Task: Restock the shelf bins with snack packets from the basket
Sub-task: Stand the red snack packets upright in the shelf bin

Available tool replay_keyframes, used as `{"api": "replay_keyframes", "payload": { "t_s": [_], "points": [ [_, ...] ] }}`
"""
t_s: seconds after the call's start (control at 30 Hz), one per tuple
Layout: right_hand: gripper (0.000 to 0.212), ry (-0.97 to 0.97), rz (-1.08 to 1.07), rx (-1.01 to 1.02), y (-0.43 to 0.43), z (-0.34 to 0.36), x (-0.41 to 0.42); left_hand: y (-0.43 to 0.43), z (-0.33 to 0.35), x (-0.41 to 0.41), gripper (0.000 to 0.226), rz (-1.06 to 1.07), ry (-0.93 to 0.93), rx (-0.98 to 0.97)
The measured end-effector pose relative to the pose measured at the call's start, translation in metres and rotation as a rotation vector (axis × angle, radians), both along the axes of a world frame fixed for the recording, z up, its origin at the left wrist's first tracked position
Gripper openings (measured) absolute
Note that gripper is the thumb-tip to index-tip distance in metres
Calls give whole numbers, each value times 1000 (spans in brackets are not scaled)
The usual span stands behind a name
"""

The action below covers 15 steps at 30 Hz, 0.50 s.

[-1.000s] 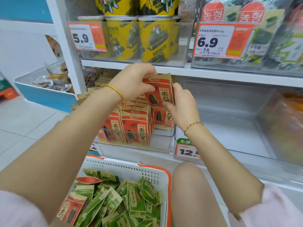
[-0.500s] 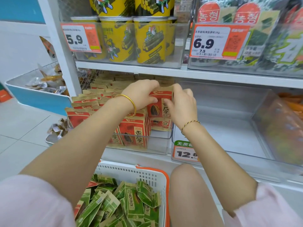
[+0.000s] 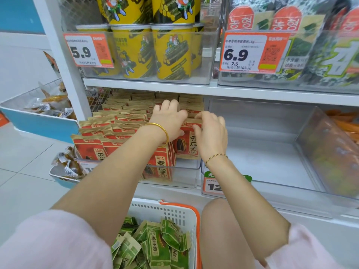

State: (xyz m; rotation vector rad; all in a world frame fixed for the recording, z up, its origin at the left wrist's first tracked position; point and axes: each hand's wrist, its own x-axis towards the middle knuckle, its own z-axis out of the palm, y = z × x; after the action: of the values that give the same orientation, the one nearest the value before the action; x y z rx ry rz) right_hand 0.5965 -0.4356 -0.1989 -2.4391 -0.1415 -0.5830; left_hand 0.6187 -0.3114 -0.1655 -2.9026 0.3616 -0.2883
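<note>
A clear shelf bin point(image 3: 186, 181) on the lower shelf holds rows of red sunflower-seed packets point(image 3: 108, 133). My left hand point(image 3: 169, 121) and my right hand point(image 3: 212, 133) together grip a small upright stack of red packets point(image 3: 186, 144) at the bin's right end, the fingers curled over its top edge. Below, a white basket point(image 3: 167, 212) with an orange rim holds several green packets point(image 3: 155, 247).
To the right stands a clear bin point(image 3: 262, 152) with nothing in it and a 12-something price tag point(image 3: 213, 186). Yellow cans point(image 3: 171, 55) and seaweed packs point(image 3: 291, 55) fill the bins on the upper shelf. My knee point(image 3: 219, 220) is beside the basket. Blue floor trays point(image 3: 38, 123) of snacks sit left.
Both hands have lowered the stack of red packets from in front of the shelf edge down into the right end of the bin. The view has shifted closer.
</note>
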Motion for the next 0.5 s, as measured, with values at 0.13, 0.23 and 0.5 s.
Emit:
{"api": "replay_keyframes", "payload": {
  "t_s": [0.13,0.23,0.5],
  "points": [
    [17,47,16,-82,-2,-1,9,-4,-4,0,42,35,92,49],
    [18,80,28,-93,-6,-1,13,-3,3,-2,25,62,58,-150],
    [24,127,-20,-153,-3,0,25,-4,7,-1,10,205,-64,-336]
  ]
}}
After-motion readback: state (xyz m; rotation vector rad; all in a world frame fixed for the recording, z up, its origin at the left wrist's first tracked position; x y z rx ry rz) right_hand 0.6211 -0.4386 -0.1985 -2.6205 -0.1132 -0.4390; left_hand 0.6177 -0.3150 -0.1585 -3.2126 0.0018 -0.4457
